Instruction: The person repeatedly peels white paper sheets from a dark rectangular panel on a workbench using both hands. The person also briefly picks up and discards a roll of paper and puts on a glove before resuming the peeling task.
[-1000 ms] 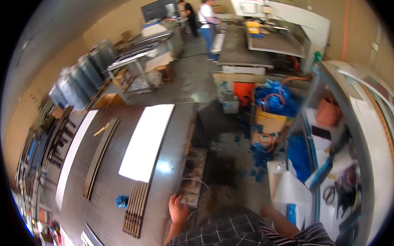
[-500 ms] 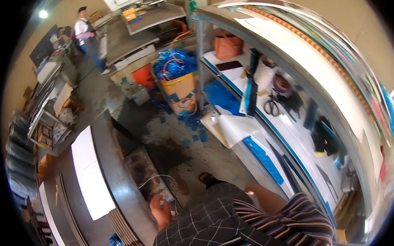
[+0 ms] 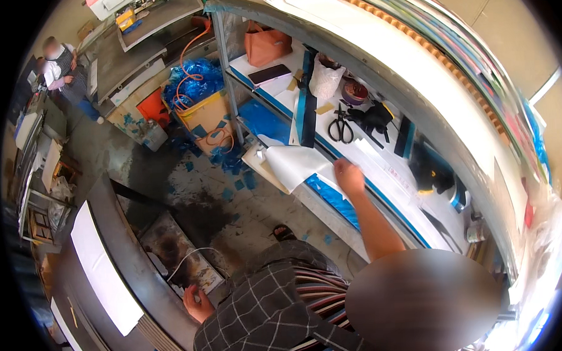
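My right hand (image 3: 349,177) is over the front edge of the long shelf (image 3: 432,224), its fingers curled in. Whether anything sits inside them is hidden. Black-handled scissors (image 3: 340,129) lie on that shelf just beyond the hand, with a black glove (image 3: 372,118) to their right. A curled white sheet (image 3: 293,166) sticks out left of the hand, above blue film (image 3: 332,198). Low on the left, my left hand (image 3: 197,304) hangs beside the metal table (image 3: 135,267), fingers loosely bent and apart, with nothing visible in them.
White strips (image 3: 103,268) lie on the metal table. A stained plate (image 3: 178,250) with a white cord is low beside it. Beyond stands a yellow-rimmed bin (image 3: 205,119) heaped with blue film. Blue scraps litter the floor. Two people (image 3: 67,71) stand far left.
My right hand has come up from beside my body and out over the shelf. The view has swung right. My left hand stays low by the table.
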`<state>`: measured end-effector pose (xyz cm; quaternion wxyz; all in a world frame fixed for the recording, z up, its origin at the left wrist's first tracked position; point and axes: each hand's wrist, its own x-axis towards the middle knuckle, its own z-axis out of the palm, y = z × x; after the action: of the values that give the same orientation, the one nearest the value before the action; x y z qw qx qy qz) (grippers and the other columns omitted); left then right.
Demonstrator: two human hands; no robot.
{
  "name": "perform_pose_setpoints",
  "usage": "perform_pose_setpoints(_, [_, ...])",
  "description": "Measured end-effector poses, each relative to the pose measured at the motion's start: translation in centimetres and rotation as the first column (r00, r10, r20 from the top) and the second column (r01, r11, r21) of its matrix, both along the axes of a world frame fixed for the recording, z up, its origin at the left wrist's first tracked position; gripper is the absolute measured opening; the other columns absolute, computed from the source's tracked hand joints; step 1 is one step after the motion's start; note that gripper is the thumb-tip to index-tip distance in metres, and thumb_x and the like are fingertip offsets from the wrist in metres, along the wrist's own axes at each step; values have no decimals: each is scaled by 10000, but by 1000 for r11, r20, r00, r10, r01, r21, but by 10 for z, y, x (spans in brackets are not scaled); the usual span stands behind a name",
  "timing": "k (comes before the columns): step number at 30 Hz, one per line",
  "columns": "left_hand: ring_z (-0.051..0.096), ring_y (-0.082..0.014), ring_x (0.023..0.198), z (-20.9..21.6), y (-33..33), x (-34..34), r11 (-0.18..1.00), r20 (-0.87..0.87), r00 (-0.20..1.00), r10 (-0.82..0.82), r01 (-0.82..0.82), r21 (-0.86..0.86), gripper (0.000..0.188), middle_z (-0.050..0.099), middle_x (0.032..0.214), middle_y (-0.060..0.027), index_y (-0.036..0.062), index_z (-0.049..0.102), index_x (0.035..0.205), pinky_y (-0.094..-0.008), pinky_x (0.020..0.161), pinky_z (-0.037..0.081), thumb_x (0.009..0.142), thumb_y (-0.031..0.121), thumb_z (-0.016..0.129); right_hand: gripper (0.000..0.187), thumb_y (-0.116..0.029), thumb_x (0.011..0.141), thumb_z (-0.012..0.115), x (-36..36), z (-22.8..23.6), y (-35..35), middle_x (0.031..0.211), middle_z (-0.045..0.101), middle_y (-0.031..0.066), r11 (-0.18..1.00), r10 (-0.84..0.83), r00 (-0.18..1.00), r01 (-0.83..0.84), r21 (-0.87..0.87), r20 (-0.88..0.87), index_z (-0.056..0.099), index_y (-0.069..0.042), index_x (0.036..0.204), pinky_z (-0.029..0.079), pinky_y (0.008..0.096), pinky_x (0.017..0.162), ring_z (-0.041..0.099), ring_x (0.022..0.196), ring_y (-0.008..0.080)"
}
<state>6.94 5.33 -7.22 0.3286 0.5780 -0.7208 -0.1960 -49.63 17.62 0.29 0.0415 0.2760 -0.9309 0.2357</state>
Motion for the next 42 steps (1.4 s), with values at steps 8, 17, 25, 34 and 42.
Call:
perform_pose_setpoints(8, [599,-379,1088,-48,-6,-17,967,73,966,-249,252,-39,281,670,1053,-147,44,648,1066,-466,978,444,787,65,674,335,-151,859,563,-180,33,11,1231,607,136,966,-157,900,225,125,-408,654,-178,1181,509,426,902,583,1124,346])
perform_pose_setpoints(17, [619,-358,998,-43,-17,-44,972,103,969,-225,231,-50,309,661,1051,-150,48,649,1090,-441,932,461,785,73,688,225,-148,922,517,-228,36,6,1133,631,245,969,-188,856,81,-235,-482,701,-96,1042,474,474,909,599,1053,411])
perform_pose_setpoints(25, [638,-300,975,86,-35,-148,917,-190,968,-166,223,332,304,661,1042,-144,23,653,1104,-368,847,485,805,71,681,331,-229,969,536,-47,103,-77,1209,635,79,396,868,188,300,-868,460,569,-82,1263,470,346,994,613,1090,210])
perform_pose_setpoints(34, [494,-370,1240,188,-47,-201,809,-82,816,-573,546,-220,599,516,1342,-144,91,600,1237,-445,1022,420,669,112,787,333,-252,995,447,128,79,-146,1202,633,111,646,763,-250,348,-680,596,567,-75,1251,514,402,925,623,1078,264])
perform_pose_setpoints(42, [564,-312,1078,142,-33,-170,747,23,799,-601,573,-337,395,611,1112,-102,106,626,1064,-440,899,453,680,57,704,352,-256,990,438,216,38,-143,1110,654,134,805,588,-189,37,-593,787,578,-29,1221,517,380,886,646,992,258])
